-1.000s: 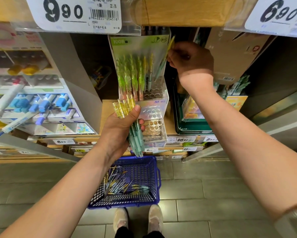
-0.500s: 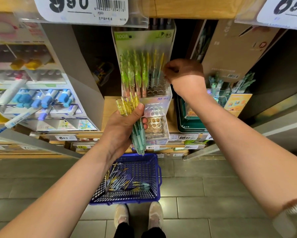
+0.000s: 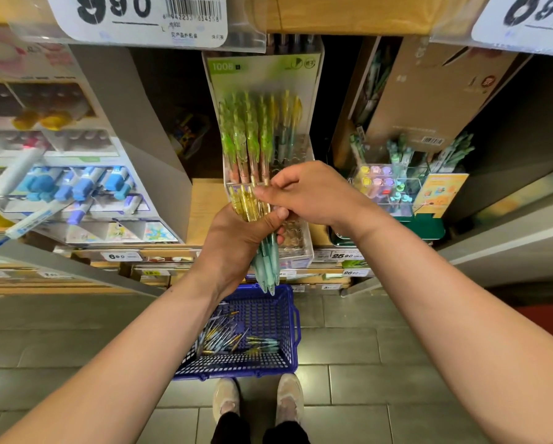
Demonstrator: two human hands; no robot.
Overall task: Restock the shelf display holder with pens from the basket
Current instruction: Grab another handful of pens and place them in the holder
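Yellow-topped pens point(image 3: 267, 267) being clutched in left grip point(image 3: 236, 248).
Right grip point(image 3: 313, 197) pinching their tops; basket point(image 3: 236, 368) sitting at 6 o'clock.

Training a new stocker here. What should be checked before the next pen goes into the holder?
1. Left hand grips the bundle securely: ok.
2. Right hand pinches only one pen at the bundle's top: cannot tell.
3. Holder has free holes: ok, its lower right is empty.
4. Bundle's tips point down: ok.
5. Basket holds more pens: ok.
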